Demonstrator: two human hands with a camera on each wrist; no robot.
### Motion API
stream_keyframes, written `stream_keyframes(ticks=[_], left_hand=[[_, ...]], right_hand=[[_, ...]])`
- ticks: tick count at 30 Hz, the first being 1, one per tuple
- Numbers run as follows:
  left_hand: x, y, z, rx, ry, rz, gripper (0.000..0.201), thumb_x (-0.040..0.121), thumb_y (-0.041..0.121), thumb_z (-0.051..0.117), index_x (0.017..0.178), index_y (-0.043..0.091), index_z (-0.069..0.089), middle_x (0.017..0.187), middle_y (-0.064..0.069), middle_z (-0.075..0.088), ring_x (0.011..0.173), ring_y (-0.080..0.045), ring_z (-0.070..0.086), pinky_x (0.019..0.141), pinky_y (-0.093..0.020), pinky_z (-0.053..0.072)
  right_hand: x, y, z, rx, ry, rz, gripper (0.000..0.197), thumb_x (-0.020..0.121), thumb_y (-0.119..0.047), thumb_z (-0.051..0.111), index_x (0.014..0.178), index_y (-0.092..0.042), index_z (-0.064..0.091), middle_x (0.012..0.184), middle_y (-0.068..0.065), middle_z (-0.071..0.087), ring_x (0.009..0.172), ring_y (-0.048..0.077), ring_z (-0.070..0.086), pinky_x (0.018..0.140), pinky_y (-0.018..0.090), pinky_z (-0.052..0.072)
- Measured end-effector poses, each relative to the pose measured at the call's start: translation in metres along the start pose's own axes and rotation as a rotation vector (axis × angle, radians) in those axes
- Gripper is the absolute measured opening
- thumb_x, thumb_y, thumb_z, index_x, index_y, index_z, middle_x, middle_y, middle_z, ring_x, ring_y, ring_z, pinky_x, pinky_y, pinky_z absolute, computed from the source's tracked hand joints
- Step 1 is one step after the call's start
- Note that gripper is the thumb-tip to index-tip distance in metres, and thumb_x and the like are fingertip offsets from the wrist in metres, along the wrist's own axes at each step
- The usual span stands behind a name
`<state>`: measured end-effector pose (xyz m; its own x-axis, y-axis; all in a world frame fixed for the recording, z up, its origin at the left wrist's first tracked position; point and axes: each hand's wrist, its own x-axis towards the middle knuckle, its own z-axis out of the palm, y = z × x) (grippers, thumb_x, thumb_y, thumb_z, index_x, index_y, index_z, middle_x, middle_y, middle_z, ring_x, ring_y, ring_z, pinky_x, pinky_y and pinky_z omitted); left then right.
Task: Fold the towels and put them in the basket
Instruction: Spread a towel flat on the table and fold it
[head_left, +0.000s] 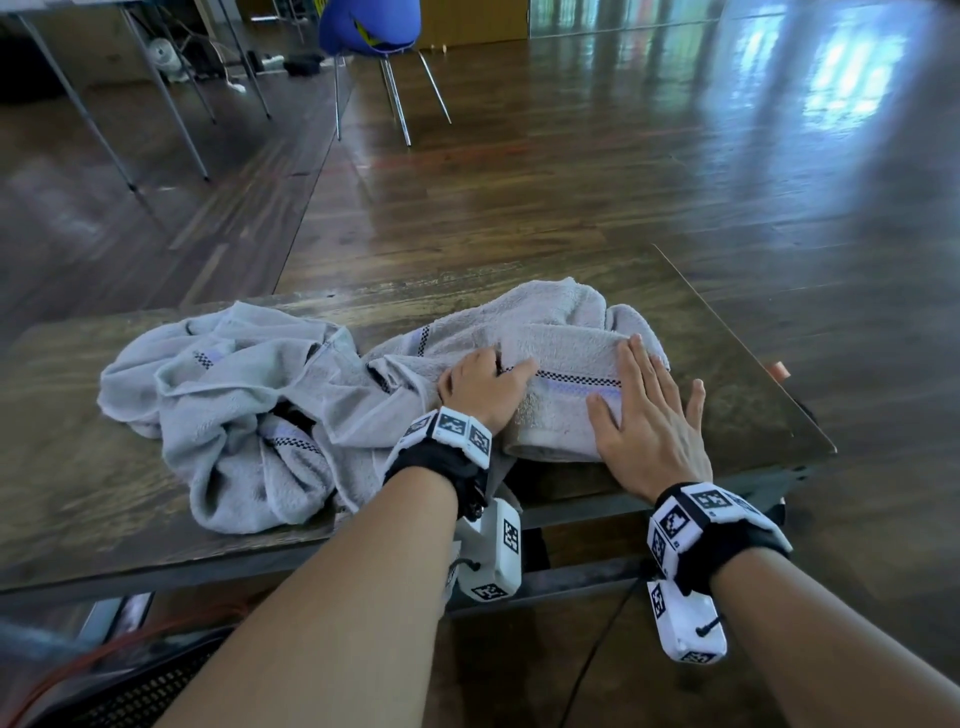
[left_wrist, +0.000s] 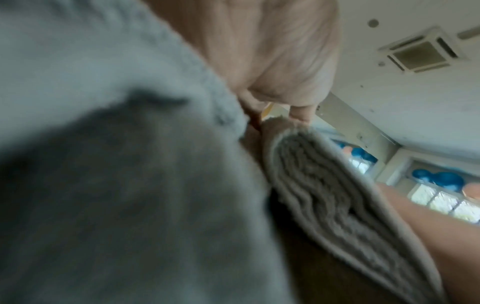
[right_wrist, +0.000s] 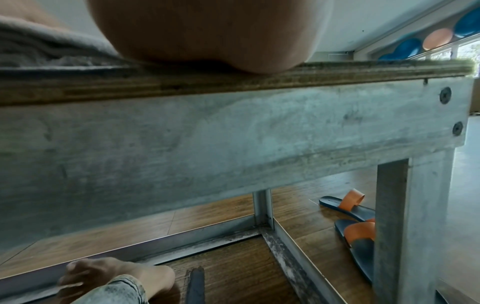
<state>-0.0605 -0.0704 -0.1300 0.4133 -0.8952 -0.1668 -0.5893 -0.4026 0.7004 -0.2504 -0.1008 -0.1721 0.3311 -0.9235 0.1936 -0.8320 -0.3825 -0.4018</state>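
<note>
Dark, worn wooden table (head_left: 130, 499) carrying all the laundry. On its left half lies a crumpled heap of pale grey terry towels (head_left: 228, 395), unfolded — work I have yet to do. On the right half, close to the near edge, sits the partly folded grey towel with a checked black-and-lilac band (head_left: 561, 358); the left wrist view shows its stacked layers edge-on. No basket is clearly visible; a dark mesh shape at the lower left of the head view may be it, but I cannot tell.

My right hand (head_left: 649, 421) lies flat, fingers straight and spread, pressing the towel's right end with its heel at the table edge. My left hand (head_left: 485, 387) rests on the towel's left part with fingers curled into the cloth, apparently gripping a fold.

Step in hand, as I judge it: flattening and tightening a fold. The next move calls for one more fold across — keeping the layers aligned — then lifting the bundle with both hands toward the basket.
</note>
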Motion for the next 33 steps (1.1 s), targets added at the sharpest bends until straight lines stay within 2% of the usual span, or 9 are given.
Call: stream_keyframes(ticks=[4, 10, 15, 19, 25, 27, 29, 31, 33], left_hand=[[0.0, -0.001, -0.006, -0.181, -0.067, 0.018, 0.065, 0.07, 0.061, 0.054, 0.105, 0.01, 0.074, 0.114, 0.003, 0.069, 0.114, -0.02, 0.058, 0.111, -0.046, 0.033], [0.0, -0.001, -0.004, -0.02, -0.019, -0.004, 0.062, 0.071, 0.063, 0.07, 0.116, 0.02, 0.07, 0.14, 0.006, 0.051, 0.135, -0.024, 0.041, 0.114, -0.044, 0.032], [-0.003, 0.003, -0.004, 0.121, 0.015, -0.047, 0.081, 0.071, 0.068, 0.07, 0.123, 0.006, 0.059, 0.14, -0.011, 0.047, 0.132, -0.034, 0.038, 0.111, -0.05, 0.033], [-0.004, 0.003, -0.011, 0.082, -0.057, -0.044, 0.076, 0.072, 0.07, 0.069, 0.12, 0.011, 0.063, 0.141, -0.014, 0.046, 0.134, -0.037, 0.037, 0.113, -0.05, 0.031], [-0.031, 0.032, -0.028, -0.074, 0.121, 0.094, 0.066, 0.072, 0.056, 0.077, 0.119, 0.012, 0.065, 0.138, -0.006, 0.049, 0.134, -0.026, 0.037, 0.112, -0.042, 0.034], [-0.047, 0.046, -0.036, -0.177, 0.152, 0.211, 0.055, 0.073, 0.047, 0.079, 0.113, 0.01, 0.068, 0.129, -0.002, 0.058, 0.124, -0.018, 0.048, 0.106, -0.039, 0.042], [-0.069, 0.06, -0.047, -0.361, 0.089, 0.278, 0.037, 0.078, 0.032, 0.079, 0.1, 0.004, 0.072, 0.105, -0.009, 0.072, 0.095, -0.019, 0.067, 0.085, -0.037, 0.056], [-0.09, 0.072, -0.06, -0.464, 0.06, 0.31, 0.027, 0.081, 0.024, 0.076, 0.097, 0.003, 0.07, 0.089, -0.01, 0.073, 0.072, -0.015, 0.064, 0.065, -0.029, 0.052], [-0.108, 0.078, -0.073, -0.501, 0.064, 0.335, 0.025, 0.083, 0.021, 0.074, 0.099, 0.004, 0.069, 0.09, -0.012, 0.073, 0.073, -0.018, 0.065, 0.066, -0.032, 0.052]], right_hand=[[0.001, 0.001, -0.001, 0.013, -0.012, 0.001, 0.076, 0.096, -0.057, 0.027, 0.161, -0.027, 0.001, 0.169, -0.011, -0.006, 0.155, 0.011, -0.002, 0.124, 0.055, -0.004], [0.004, 0.001, -0.003, 0.043, -0.074, 0.023, 0.078, 0.097, -0.059, 0.032, 0.16, -0.03, -0.002, 0.167, -0.014, -0.015, 0.154, 0.01, -0.008, 0.124, 0.054, -0.003], [0.006, 0.002, -0.007, 0.087, -0.138, 0.026, 0.088, 0.089, -0.071, 0.03, 0.159, -0.034, -0.007, 0.165, -0.015, -0.021, 0.152, 0.009, -0.018, 0.123, 0.051, -0.008], [0.003, 0.004, -0.013, 0.174, -0.17, 0.025, 0.099, 0.075, -0.083, 0.023, 0.157, -0.039, -0.011, 0.165, -0.013, -0.021, 0.151, 0.01, -0.021, 0.122, 0.046, -0.015], [-0.005, 0.003, -0.037, 0.318, -0.163, 0.157, 0.087, 0.091, -0.07, 0.036, 0.158, -0.03, -0.002, 0.168, -0.003, -0.009, 0.152, 0.018, -0.02, 0.124, 0.049, -0.006], [-0.01, -0.003, -0.05, 0.381, -0.127, 0.193, 0.083, 0.095, -0.067, 0.037, 0.158, -0.027, 0.001, 0.168, -0.002, -0.005, 0.152, 0.018, -0.019, 0.124, 0.048, -0.004], [-0.015, -0.011, -0.066, 0.437, -0.112, 0.189, 0.082, 0.095, -0.067, 0.037, 0.159, -0.027, 0.003, 0.167, -0.001, 0.0, 0.152, 0.018, -0.015, 0.124, 0.048, -0.001], [-0.017, -0.022, -0.085, 0.546, -0.109, 0.188, 0.08, 0.095, -0.07, 0.035, 0.157, -0.029, 0.005, 0.166, 0.002, 0.011, 0.153, 0.024, -0.002, 0.122, 0.052, 0.008], [-0.02, -0.037, -0.104, 0.685, -0.127, 0.182, 0.076, 0.095, -0.071, 0.034, 0.154, -0.031, 0.007, 0.157, 0.009, 0.03, 0.148, 0.033, 0.021, 0.119, 0.057, 0.022]])
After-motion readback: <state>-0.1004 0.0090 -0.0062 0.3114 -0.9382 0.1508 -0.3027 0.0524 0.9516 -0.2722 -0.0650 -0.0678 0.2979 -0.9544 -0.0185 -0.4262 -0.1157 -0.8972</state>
